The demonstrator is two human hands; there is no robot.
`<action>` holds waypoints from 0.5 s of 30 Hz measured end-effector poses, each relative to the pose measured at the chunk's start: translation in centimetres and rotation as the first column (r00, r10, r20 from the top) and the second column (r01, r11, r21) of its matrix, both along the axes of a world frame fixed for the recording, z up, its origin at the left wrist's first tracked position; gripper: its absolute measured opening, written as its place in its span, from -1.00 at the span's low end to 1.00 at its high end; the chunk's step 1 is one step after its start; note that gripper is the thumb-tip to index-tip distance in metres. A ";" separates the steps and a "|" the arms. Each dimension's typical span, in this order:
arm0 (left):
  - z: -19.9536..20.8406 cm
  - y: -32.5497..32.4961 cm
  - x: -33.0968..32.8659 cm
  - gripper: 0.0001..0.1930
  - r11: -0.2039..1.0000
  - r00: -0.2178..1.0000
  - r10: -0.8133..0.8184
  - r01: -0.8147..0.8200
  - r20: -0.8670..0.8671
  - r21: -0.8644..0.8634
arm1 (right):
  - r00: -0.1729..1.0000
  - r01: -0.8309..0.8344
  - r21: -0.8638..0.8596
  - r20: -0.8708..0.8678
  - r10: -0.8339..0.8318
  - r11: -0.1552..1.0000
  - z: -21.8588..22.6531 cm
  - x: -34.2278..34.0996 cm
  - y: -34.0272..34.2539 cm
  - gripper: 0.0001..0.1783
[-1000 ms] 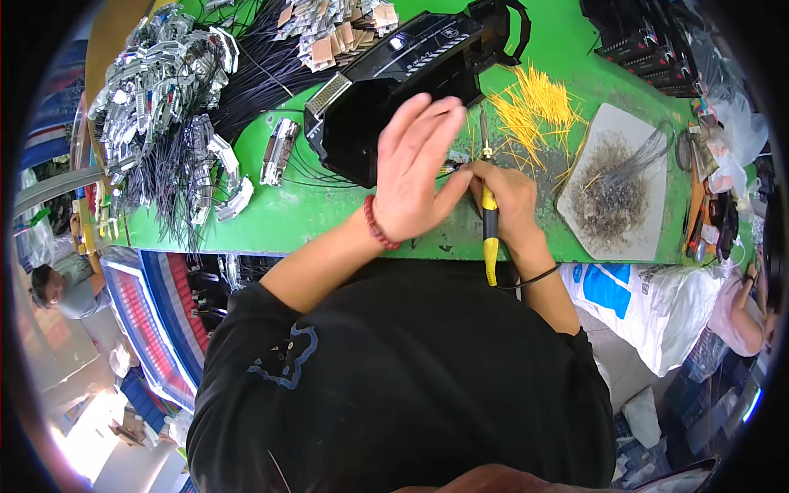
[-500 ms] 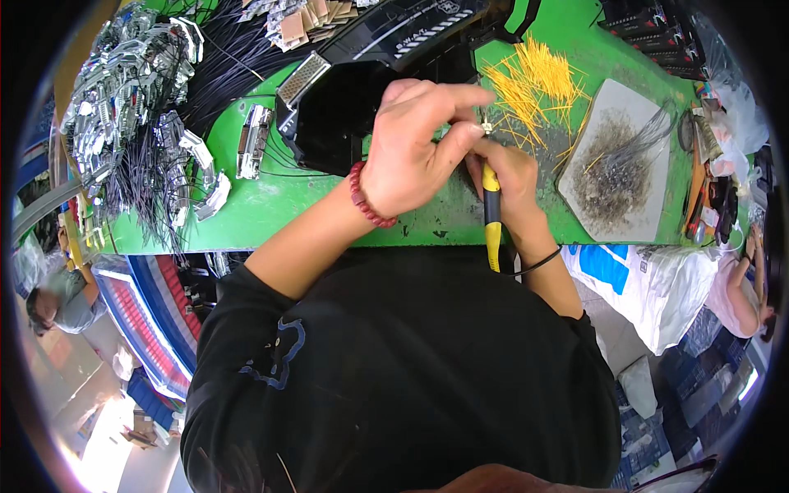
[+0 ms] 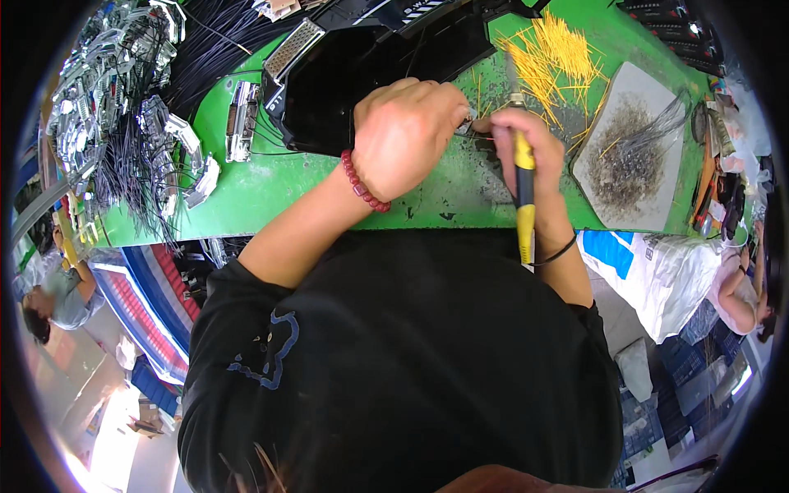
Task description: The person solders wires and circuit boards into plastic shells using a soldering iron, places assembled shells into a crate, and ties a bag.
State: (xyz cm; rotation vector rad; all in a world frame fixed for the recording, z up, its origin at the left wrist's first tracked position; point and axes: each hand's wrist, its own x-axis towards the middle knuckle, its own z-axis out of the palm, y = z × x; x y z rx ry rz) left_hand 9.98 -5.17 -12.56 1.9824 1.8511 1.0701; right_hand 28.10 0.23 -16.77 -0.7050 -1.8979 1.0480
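Clearly, the right hand (image 3: 548,152) is closed around a soldering iron (image 3: 524,185), gripping its yellow and black handle. From that grip, the iron's long axis runs away from the body, with the metal end leaning slightly left and the handle's tail pointing back toward the lap. A small pale part (image 3: 468,122) lies just left of the right fingertips, right at the fingertips of the left hand (image 3: 403,135), which is the nearer of the two. The left fingers are curled, but I cannot tell whether they pinch that part, since the back of the hand hides them. Beyond the iron grip, a little to the right, lie thin yellow wires (image 3: 559,57); right of it is a grey board (image 3: 667,164). Beyond the left hand sits a black case (image 3: 316,107).
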 end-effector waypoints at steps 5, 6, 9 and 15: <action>0.1 -0.1 -0.1 -0.96 1.000 1.000 0.003 -0.002 0.021 -0.019 | 0.968 -0.096 -0.414 -0.251 -0.012 0.905 2.8 1.6 -0.8 -0.65; 0.0 -0.1 -0.1 -0.97 1.000 1.000 0.002 -0.002 0.023 -0.015 | 0.971 -0.142 -0.349 -0.231 0.062 0.926 2.3 2.1 -0.5 -0.59; 0.0 -0.1 0.0 -0.96 1.000 1.000 0.004 -0.004 0.023 -0.010 | 0.994 -0.023 -0.291 -0.109 -0.010 0.956 2.7 0.6 -1.1 -0.55; 1.7 -0.4 -0.3 -0.90 0.978 0.983 -0.134 0.152 0.126 -0.142 | 0.991 0.033 -0.250 -0.117 -0.064 0.968 2.3 0.1 -0.9 -0.56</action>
